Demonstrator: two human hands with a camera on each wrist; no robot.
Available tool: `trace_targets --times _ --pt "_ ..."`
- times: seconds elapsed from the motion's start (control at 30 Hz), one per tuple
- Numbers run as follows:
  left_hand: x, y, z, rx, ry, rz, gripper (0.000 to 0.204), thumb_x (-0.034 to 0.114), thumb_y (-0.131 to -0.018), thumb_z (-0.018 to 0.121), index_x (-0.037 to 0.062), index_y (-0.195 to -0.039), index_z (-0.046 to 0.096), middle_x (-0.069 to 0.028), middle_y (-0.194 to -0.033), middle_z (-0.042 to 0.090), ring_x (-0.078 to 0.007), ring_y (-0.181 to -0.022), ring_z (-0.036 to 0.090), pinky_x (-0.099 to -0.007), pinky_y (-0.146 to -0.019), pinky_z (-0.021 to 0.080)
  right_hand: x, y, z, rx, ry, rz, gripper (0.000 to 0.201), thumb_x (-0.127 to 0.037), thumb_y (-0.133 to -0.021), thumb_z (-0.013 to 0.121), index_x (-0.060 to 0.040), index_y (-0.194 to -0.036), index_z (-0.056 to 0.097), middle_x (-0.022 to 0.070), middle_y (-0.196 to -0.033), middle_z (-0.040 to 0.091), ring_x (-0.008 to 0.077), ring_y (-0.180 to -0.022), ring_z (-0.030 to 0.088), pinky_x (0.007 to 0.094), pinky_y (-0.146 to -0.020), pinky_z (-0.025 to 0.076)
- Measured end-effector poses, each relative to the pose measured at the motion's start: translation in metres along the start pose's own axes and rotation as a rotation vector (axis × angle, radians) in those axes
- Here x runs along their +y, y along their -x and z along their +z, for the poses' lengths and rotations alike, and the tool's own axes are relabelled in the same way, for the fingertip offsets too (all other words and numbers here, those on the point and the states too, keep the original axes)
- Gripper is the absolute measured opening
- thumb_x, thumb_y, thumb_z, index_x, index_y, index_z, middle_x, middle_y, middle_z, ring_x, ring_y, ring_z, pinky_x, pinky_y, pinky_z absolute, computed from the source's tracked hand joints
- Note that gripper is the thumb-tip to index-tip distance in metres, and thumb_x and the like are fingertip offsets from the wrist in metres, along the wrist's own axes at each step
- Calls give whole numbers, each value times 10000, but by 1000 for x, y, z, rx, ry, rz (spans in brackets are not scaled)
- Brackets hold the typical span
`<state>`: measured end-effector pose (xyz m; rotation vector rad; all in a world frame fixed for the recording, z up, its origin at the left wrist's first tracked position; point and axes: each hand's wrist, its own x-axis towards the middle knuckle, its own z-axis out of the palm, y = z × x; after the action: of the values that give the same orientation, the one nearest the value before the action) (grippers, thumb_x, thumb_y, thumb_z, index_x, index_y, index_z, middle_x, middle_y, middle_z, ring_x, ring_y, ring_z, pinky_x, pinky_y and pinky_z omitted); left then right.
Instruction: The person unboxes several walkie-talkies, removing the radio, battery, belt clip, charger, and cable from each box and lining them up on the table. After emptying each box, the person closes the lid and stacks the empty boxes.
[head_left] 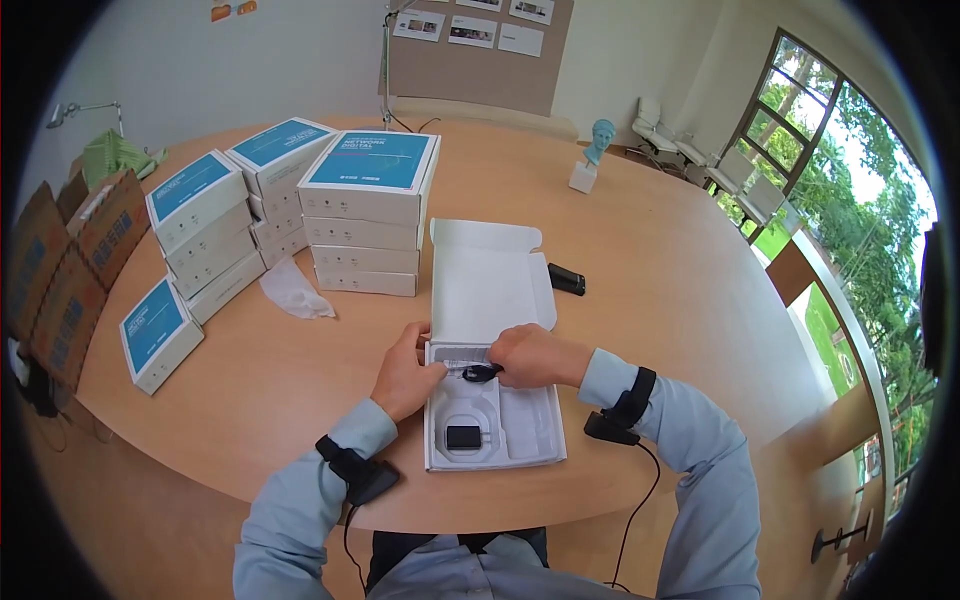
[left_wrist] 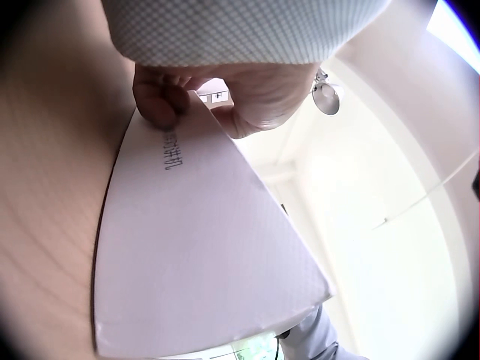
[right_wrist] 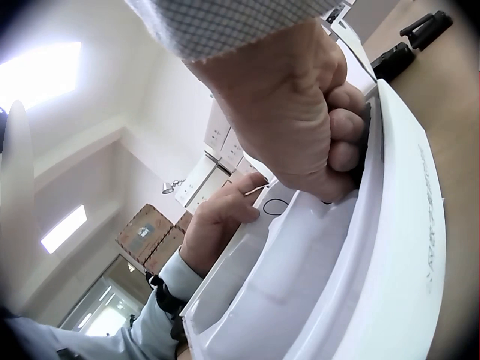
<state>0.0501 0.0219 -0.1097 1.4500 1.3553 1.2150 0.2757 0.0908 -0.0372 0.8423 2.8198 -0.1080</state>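
An open white box [head_left: 495, 463] lies on the table with its lid folded back and a moulded white tray inside. My left hand [head_left: 405, 375] grips its left wall, fingers against the outer side [left_wrist: 195, 247] and thumb over the rim. My right hand [head_left: 535, 358] is curled at the tray's far compartment and holds a bundled black cable [head_left: 480, 373], partly hidden by the fingers. In the right wrist view, the curled right fingers [right_wrist: 345, 139] reach down by the box wall. A black plug adapter [head_left: 463, 437] sits in the near left compartment.
Stacks of white boxes with blue labels [head_left: 370, 160] stand at the back left. A crumpled white plastic bag [head_left: 296, 290] lies beside them. Right of the lid is a black object [head_left: 567, 279]. A small bust [head_left: 598, 143] stands farther back; brown cartons [head_left: 112, 230] are at far left.
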Motion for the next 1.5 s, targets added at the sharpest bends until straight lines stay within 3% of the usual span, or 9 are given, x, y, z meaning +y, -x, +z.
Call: trace_targets --times 0.27,0.37,0.53,0.57,0.67,0.73,0.83,1.0,1.5 --pt "0 -1 -1 6 -12 -25 636 46 -781 675 -58 -1383 497 -222 -1145 686 -287 -977 721 -385 -881 576 2 14 4 101 -100 5 216 -229 -827 690 -21 -884 708 194 -842 699 393 -866 691 508 -785 545" --pt "4 1 -1 4 13 -42 638 42 -783 669 -59 -1389 497 -220 -1141 688 -286 -975 720 -382 -879 577 7 25 5 290 -99 -33 182 -210 -825 686 -32 -863 689 178 -672 647 391 -681 661 498 -646 527" --pt "1 2 -2 -14 40 -29 642 36 -783 661 -61 -1394 491 -224 -1145 685 -292 -971 717 -385 -878 579 6 67 -36 555 -264 49 117 -108 -807 728 -34 -891 696 124 -593 595 296 -523 596 385 -521 476" --pt "1 2 -2 -13 33 -13 639 34 -784 657 -62 -1393 490 -226 -1145 684 -294 -971 716 -387 -878 580 9 77 -47 586 -287 107 124 -136 -818 725 -29 -842 668 156 -625 614 353 -566 617 432 -534 480" --pt "0 1 -2 -11 46 -18 637 31 -783 650 -63 -1392 489 -230 -1149 681 -295 -981 713 -391 -880 580 61 100 -47 709 -187 202 106 -67 -797 741 -29 -893 718 124 -596 602 270 -503 576 358 -508 464" --pt "-2 1 -2 -14 41 -24 635 31 -783 647 -64 -1390 489 -232 -1154 680 -294 -987 712 -390 -884 580 109 119 -41 666 -116 351 128 -151 -816 723 -31 -830 681 168 -635 620 373 -591 629 459 -574 499" --pt "0 2 -2 -9 30 -29 633 32 -780 644 -66 -1386 489 -234 -1164 680 -294 -993 710 -390 -892 578 170 151 -25 482 92 582 142 -173 -820 697 -31 -827 700 183 -685 651 389 -672 660 488 -664 531" --pt "-2 0 -1 13 39 4 633 31 -775 639 -71 -1382 489 -233 -1173 683 -296 -992 712 -390 -902 574 257 202 40 270 319 690 184 -216 -836 672 -38 -846 721 187 -793 695 391 -811 687 507 -783 546" --pt "7 1 -2 -17 69 -82 634 -14 -774 618 -80 -1387 475 -228 -1236 662 -299 -1039 704 -376 -910 570 292 218 68 167 209 861 157 -166 -843 687 -66 -956 731 203 -984 732 400 -978 701 500 -883 546"
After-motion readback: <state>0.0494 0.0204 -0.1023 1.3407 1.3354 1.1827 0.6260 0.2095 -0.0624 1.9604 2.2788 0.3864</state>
